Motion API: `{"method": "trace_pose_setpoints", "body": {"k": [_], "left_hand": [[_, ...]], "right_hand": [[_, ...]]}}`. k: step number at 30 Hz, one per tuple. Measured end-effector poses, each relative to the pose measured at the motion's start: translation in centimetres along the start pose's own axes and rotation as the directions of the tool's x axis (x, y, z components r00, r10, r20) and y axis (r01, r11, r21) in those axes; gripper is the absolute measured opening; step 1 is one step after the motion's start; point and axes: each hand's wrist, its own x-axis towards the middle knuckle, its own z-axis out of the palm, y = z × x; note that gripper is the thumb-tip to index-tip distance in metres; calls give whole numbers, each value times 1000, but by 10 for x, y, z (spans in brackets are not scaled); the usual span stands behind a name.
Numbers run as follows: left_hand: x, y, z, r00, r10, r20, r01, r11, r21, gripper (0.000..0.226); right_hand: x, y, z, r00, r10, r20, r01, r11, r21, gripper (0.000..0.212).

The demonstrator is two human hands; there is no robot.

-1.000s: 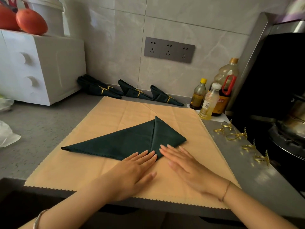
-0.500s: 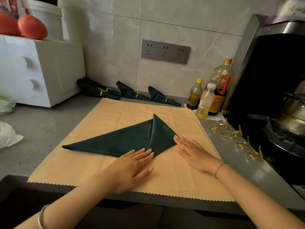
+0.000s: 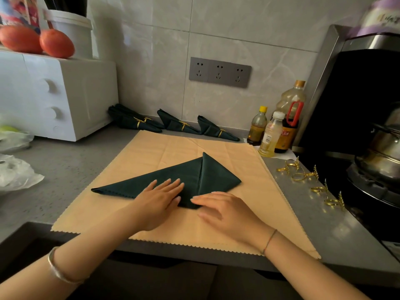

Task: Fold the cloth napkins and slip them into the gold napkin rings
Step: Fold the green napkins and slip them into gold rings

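I am in the folding step, and no ring is needed yet. The napkin (image 3: 218, 176) lies on the mat (image 3: 164, 148), a little right of the middle. Its shape is a wide, flat triangle. The right corner is already folded up to the top point, and the left corner is not yet folded; it reaches out long and thin to the left.

My left hand (image 3: 160, 197) lies flat on the cloth, fingers straight and close together, pressing it down. My right hand (image 3: 227, 211) is also open, its fingers nearly straight. Its tips touch the near corner of the napkin, and it grips nothing.

I think the next move is to bring the long left corner up to the top point, so the two flaps meet along the middle line. One hand must hold the near corner in place. The other must pinch the thin tip, carry it over and then press the crease.

The napkin is dark green, matte woven cloth with a small zigzag hem. The mat is tan and thin, with fold lines and a zigzag edge. The rings (image 3: 299, 176) are thin gold metal loops with leafy sprigs. They lie in a row on the counter (image 3: 307, 215), right of the mat. The ringed napkins (image 3: 181, 125) lie by the wall.
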Motion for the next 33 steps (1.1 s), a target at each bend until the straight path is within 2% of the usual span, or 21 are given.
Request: {"method": "trace_pose_setpoints", "body": {"k": [2,6,12,17,20,23,24,26,28,30,33], "left_hand": [[0,-1,5,999,-24,48,25,999,-35,49],[5,-1,14,999,-22,36,25,997,-73,48],[6,2,7,998,-5,61,10,996,-88,50],[5,-2,-17,996,51,67,-24,932,-362,46],[4,-13,-23,996,85,30,-75,968,-238,44],[6,-19,-21,989,145,29,-143,989,-46,73],[9,-19,-19,979,204,28,-204,979,14,74],[10,-16,-18,943,331,24,-331,934,132,60],[12,-12,-24,843,534,-65,-487,809,331,51],[17,-15,-26,723,678,-130,-541,674,503,51],[22,-18,-25,627,771,-115,-620,582,526,29]], "right_hand": [[6,-8,7,999,-30,-44,30,1000,-6,45],[19,-13,22,979,-88,-185,61,987,-146,26],[25,-11,27,965,-117,-235,60,971,-233,9],[-1,7,7,962,-42,-271,11,993,-116,14],[-33,29,-11,958,-25,-285,-6,994,-105,14],[-63,47,-22,959,47,-280,-65,996,-56,20],[-71,51,-25,961,74,-268,-85,996,-31,19],[-80,56,-26,967,89,-239,-96,995,-20,16],[-85,57,-25,978,39,-205,-60,993,-101,22],[-85,57,-25,981,-72,-179,27,970,-242,29],[-83,58,-27,978,-159,-133,108,939,-328,31]]}}
